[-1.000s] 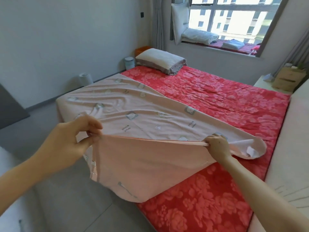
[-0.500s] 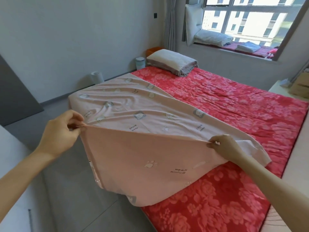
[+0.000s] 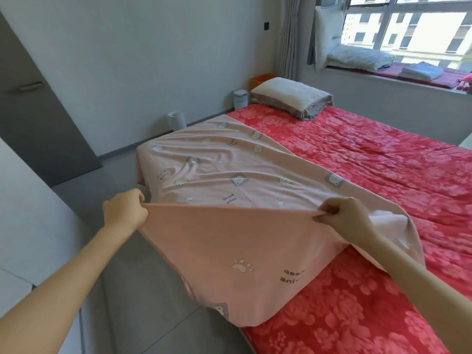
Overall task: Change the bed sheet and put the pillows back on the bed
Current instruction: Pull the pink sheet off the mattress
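Note:
A pale pink sheet (image 3: 229,169) with small bear prints lies across the left part of a bed covered in red floral fabric (image 3: 370,159). My left hand (image 3: 125,213) pinches the sheet's folded edge over the floor beside the bed. My right hand (image 3: 344,218) grips the same edge above the mattress, so the edge is stretched taut between both hands and a flap hangs down below it. One pillow (image 3: 291,97) with a grey border lies at the far head of the bed. Two more pillows (image 3: 357,57) rest on the window ledge.
Grey floor runs along the bed's left side, with a white cylinder (image 3: 176,121) and a small white bin (image 3: 240,98) by the wall. A dark door (image 3: 33,108) is at left. Folded linen (image 3: 421,71) sits on the window ledge. White furniture (image 3: 23,226) stands at near left.
Both hands have drawn apart along the sheet's edge, pulling it taut, and more of the flap now hangs in front. My view has turned left and moved closer to the bed.

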`<state>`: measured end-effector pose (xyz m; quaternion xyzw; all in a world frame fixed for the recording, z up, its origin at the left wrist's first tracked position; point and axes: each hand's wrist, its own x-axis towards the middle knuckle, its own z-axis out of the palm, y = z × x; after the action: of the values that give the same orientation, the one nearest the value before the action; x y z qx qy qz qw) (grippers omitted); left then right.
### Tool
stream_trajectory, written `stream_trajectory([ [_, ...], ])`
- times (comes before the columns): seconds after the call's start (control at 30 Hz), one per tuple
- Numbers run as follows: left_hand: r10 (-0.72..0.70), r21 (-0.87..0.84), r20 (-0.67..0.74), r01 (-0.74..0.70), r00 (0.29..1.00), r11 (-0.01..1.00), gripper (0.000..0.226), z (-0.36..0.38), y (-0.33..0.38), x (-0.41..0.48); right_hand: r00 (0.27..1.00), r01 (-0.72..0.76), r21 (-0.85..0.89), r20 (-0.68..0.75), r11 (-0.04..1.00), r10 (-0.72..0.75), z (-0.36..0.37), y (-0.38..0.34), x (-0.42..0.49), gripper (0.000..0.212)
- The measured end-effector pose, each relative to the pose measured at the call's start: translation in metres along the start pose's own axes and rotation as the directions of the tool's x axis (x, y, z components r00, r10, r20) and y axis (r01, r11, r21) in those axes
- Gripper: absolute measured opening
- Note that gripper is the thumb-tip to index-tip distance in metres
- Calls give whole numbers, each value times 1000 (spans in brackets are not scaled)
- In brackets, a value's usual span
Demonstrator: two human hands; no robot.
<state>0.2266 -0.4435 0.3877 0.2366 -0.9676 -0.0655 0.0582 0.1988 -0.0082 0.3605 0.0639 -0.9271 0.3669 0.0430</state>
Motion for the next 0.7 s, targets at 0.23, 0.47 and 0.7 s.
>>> stream_trajectory([
  [0.23, 528, -167, 211, -502, 822, 848, 87, 42, 93, -46, 981, 109, 54, 154, 993, -116, 41, -63, 26, 10],
  [0.47, 480, -814, -100, -349, 872, 465, 16, 67, 139, -52, 989, 111, 47, 93, 993, -115, 71, -88, 44, 3],
  [0.7, 646, -763, 75, -373, 759, 527, 23, 53, 138, 2, 985, 33, -26, -168, 999, -36, 135, -59, 39, 12],
])
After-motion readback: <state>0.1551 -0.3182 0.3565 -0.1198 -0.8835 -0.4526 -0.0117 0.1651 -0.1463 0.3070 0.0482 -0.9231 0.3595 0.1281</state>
